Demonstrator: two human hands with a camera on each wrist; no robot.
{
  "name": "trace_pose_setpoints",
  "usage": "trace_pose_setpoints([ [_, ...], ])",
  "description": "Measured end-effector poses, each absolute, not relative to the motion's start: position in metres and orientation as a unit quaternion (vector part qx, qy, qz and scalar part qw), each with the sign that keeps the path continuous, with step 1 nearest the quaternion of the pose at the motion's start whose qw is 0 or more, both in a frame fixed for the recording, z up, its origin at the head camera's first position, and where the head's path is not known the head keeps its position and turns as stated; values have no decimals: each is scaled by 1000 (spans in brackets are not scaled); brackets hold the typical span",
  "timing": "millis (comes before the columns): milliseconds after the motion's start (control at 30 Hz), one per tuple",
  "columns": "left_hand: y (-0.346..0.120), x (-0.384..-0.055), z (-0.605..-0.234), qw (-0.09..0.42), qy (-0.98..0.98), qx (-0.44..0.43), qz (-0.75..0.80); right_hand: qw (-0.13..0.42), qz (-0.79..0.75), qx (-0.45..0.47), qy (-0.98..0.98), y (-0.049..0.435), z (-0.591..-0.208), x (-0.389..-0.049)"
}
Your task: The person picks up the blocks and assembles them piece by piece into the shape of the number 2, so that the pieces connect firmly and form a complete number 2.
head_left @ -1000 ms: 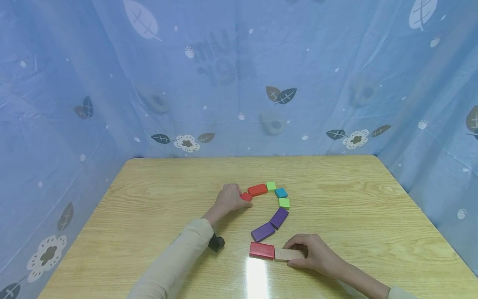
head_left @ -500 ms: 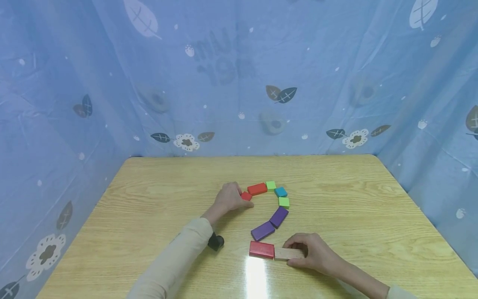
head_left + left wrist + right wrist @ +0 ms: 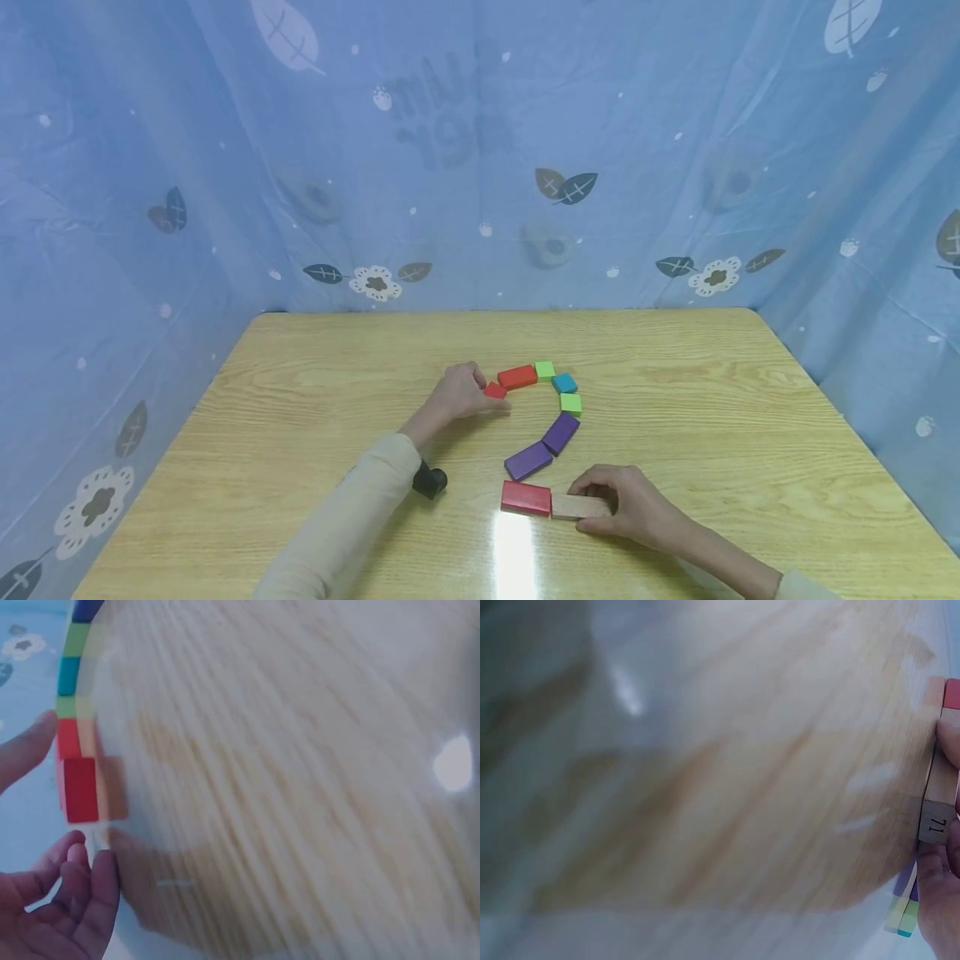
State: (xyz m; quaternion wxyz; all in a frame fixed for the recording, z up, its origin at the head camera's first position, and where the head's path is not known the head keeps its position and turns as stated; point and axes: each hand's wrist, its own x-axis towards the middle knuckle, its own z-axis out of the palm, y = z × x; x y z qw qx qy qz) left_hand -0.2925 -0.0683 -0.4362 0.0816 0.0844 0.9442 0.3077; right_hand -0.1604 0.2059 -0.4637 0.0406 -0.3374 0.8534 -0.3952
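In the head view, my left hand (image 3: 456,395) is at the far left end of a curved row of blocks, thumb and fingers spread around a small red block (image 3: 494,391). The left wrist view shows the red block (image 3: 81,789) with the fingertips just short of its end and the thumb apart from it. My right hand (image 3: 633,507) pinches a plain wooden block (image 3: 573,507), its end against a larger red block (image 3: 526,498). The number 71 is on the wooden block (image 3: 934,822) in the right wrist view. The hand covers its right end.
Onward from the small red block run a long red block (image 3: 517,377), a green block (image 3: 544,372), a blue block (image 3: 565,383), another green block (image 3: 571,405) and two purple blocks (image 3: 561,433). A black device (image 3: 430,482) sits under the left sleeve. Blue curtains (image 3: 480,150) surround the table (image 3: 315,375).
My left hand has shifted very slightly, its thumb a little straighter in front of the small red block. The right hand and the blocks look the same.
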Motion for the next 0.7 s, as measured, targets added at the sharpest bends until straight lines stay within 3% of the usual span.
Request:
trace_pose_setpoints([
  [400,-102,-286,-418,55,928,105,354,-29,-360,-345,866,211,-450,-161],
  [500,-110,-284,-416,18,943,100,315,-68,-349,-307,883,218,-442,-167],
  [700,-115,-283,-417,-108,963,145,200,-172,-301,-241,907,242,-427,-189],
])
